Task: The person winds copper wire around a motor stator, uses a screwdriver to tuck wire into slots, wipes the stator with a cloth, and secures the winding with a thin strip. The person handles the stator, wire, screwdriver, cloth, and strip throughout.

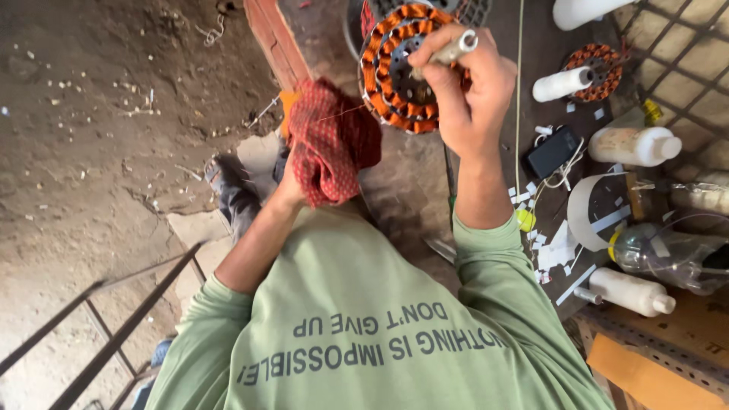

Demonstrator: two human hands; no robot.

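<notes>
A round motor stator (389,76) wound with orange copper coils lies on the dark bench in front of me. My right hand (467,95) is closed around a pale stick-like tool (454,50) and rests over the stator's right side. My left hand is hidden inside a bunched red checked cloth (332,143) just left of the stator; only the wrist shows. A thin wire (340,115) runs from the cloth toward the coils. My green shirt fills the bottom of the view.
On the bench to the right lie a second small stator (600,70), a white thread spool (562,83), white bottles (635,146), a black phone (553,152), a tape roll (586,214), a clear bottle (672,260) and paper scraps. Dirt floor and a metal frame (114,334) lie left.
</notes>
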